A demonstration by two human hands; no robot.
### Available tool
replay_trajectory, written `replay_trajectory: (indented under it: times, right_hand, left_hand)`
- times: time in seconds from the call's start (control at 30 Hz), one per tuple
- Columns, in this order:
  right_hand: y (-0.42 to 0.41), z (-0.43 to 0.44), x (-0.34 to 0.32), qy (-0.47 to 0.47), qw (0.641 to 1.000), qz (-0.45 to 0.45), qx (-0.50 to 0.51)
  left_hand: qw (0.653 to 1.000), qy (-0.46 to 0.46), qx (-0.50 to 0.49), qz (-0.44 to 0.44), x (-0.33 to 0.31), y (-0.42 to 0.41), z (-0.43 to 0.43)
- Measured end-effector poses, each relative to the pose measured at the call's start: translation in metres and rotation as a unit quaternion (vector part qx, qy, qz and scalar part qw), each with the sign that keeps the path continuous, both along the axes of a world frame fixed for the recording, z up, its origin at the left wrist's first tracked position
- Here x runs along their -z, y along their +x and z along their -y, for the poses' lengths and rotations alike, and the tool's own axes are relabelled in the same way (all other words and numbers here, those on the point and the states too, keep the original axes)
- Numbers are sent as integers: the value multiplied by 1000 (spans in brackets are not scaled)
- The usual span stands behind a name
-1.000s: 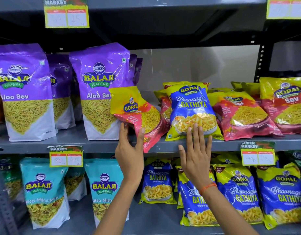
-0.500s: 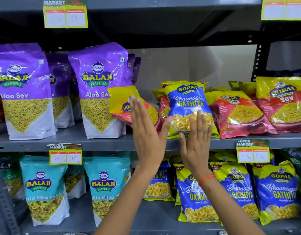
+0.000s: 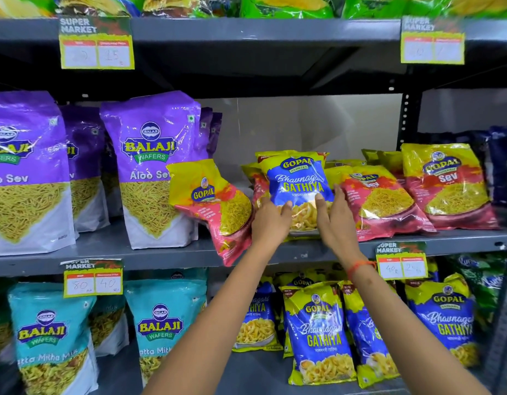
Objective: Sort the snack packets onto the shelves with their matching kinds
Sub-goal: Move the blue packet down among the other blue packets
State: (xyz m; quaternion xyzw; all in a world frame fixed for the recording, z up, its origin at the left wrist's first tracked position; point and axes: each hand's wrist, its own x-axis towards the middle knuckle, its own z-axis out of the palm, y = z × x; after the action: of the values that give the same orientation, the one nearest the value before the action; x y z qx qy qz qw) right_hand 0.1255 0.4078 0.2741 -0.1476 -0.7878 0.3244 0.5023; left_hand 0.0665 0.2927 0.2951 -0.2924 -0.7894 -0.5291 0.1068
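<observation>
Here I see both hands clasping the blue Gathiya packet (image 3: 299, 182) on the middle shelf (image 3: 161, 253). My left hand (image 3: 270, 220) grips its left side; my right hand (image 3: 336, 218) grips its right, among red Sev packets (image 3: 380, 201)

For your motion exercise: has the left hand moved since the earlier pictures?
Yes. The left hand went rightward from the tilted red Sev packet onto the blue Gathiya packet.

Blue and yellow Gathiya packet (image 3: 299, 181) standing up on the middle shelf (image 3: 161, 253), red and yellow Sev packets (image 3: 380, 198) at its 3 o'clock, one tilted Sev packet (image 3: 215, 206) at its 9 o'clock hanging over the edge, more Gathiya packets (image 3: 320, 334) at 6 o'clock.
</observation>
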Motion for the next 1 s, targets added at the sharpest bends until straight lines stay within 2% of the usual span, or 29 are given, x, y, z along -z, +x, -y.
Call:
replay_trajectory:
  times: [0.1, 0.2, 0.37, 0.53, 0.83, 1.0]
  right_hand:
    - [2, -4, -4, -65, 997, 6, -29]
    - [10, 5, -7, -90, 994, -39, -57]
    - [31, 22, -3, -103, 984, -115, -85]
    - [65, 34, 21, -172, 963, -161, -132]
    - [96, 71, 111, -198, 952, -175, -158]
    - [96, 89, 186, -240, 955, -114, -133]
  left_hand:
    - [999, 22, -8, 24, -1, -3, 3]
    - [997, 70, 3, 23, -2, 1, 13]
    - [987, 148, 67, -16, 2, 18, 39]
    - [972, 193, 134, 9, 18, 54, 71]
    - [966, 192, 154, 80, 111, 75, 110]
    - [966, 164, 129, 156, 187, 71, 122]
